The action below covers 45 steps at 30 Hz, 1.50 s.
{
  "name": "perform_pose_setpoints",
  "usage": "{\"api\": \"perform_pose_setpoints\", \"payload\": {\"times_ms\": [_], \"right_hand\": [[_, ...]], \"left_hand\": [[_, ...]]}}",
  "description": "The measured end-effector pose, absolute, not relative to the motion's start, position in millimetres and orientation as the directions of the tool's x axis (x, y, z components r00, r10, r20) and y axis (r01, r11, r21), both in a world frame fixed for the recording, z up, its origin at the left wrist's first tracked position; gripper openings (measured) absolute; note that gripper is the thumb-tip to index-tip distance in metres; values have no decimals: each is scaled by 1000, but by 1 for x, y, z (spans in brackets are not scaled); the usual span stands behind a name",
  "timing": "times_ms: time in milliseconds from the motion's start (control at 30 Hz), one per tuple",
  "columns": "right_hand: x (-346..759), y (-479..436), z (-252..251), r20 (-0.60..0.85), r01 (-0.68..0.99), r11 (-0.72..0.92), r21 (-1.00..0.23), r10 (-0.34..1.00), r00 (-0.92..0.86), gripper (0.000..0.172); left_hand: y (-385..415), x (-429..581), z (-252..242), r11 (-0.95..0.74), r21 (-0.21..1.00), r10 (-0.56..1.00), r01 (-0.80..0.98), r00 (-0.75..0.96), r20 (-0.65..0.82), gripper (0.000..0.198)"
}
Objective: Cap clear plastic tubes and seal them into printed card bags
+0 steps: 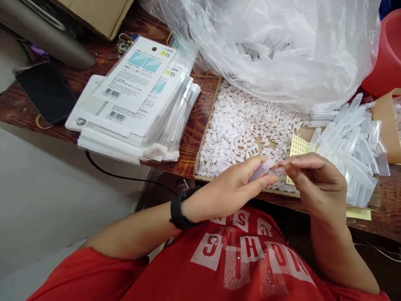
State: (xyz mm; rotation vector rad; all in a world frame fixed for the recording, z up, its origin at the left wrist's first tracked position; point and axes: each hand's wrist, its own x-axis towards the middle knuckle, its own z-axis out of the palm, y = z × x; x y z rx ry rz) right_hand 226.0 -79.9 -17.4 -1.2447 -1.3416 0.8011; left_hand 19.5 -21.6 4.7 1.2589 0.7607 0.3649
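Observation:
My left hand (232, 184), wearing a black wristband, is closed around a translucent plastic tube (262, 169) with a narrow neck. A second tube seems to lie beside it, partly covered by the fingers. Thumb and forefinger of my right hand (319, 184) pinch together at the neck end; whatever small piece is between them is hidden. Both hands are over the front edge of a shallow cardboard tray (305, 133) spread with many small white plastic caps (232, 129). To the right lies a heap of empty-looking clear tubes (354, 146).
A yellow sticker sheet (297, 146) lies in the tray. Behind stands a large clear plastic bag (282, 79). At left are stacked printed cards in sleeves (134, 79) and a black phone-like slab (46, 92). A red container (387, 54) stands at far right.

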Motion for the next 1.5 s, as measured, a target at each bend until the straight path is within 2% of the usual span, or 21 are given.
{"api": "perform_pose_setpoints", "payload": {"times_ms": [67, 167, 300, 400, 500, 600, 667, 733, 867, 967, 1100, 1200, 1333, 1500], "right_hand": [[230, -74, -15, 215, 218, 180, -959, 965, 151, 26], [232, -70, -11, 226, 219, 175, -960, 946, 233, 27], [233, -75, -5, 203, 238, 128, -963, 925, 323, 21], [234, -80, -4, 182, 261, 96, -961, 926, 331, 21], [236, -84, -3, 203, 312, 96, -945, 921, 332, 20], [239, -88, -1, 246, 380, 119, -917, 920, 306, 18], [241, -93, 3, 295, 446, 160, -881, 921, 253, 19], [244, -99, 8, 372, 531, 232, -815, 912, 172, 25], [250, -108, 23, 461, 659, 351, -665, 888, -8, 34], [252, -112, 32, 447, 705, 380, -599, 889, -99, 36], [248, -116, 41, 412, 738, 395, -547, 895, -173, 39], [241, -120, 44, 401, 796, 363, -484, 901, -167, 41], [241, -122, 45, 377, 831, 415, -370, 885, -273, 41], [249, -117, 42, 380, 808, 481, -341, 857, -349, 39]], "left_hand": [[-18, 24, 3, 533, 845, 497, 30, 797, -342, 39], [-13, 28, 0, 798, 595, 355, -100, 875, -330, 38], [-7, 29, -6, 915, 339, 330, -218, 887, -321, 25], [-7, 30, -6, 935, 280, 298, -217, 910, -290, 29], [-9, 30, -2, 927, 321, 297, -194, 902, -314, 42], [-16, 29, 6, 856, 499, 341, -137, 875, -343, 39], [-22, 25, 12, 741, 668, 402, -70, 842, -358, 35], [-27, 20, 17, 593, 805, 462, 29, 806, -370, 40], [-30, 11, 24, 281, 941, 543, 189, 777, -318, 41], [-32, 7, 24, 94, 977, 568, 192, 796, -211, 39], [-36, 5, 20, -66, 976, 586, 206, 800, -129, 37], [-37, 4, 18, -117, 972, 575, 203, 812, -100, 35], [-36, 5, 18, -188, 963, 545, 195, 836, -63, 36], [-35, 6, 19, -250, 951, 538, 182, 843, -20, 38]]}}
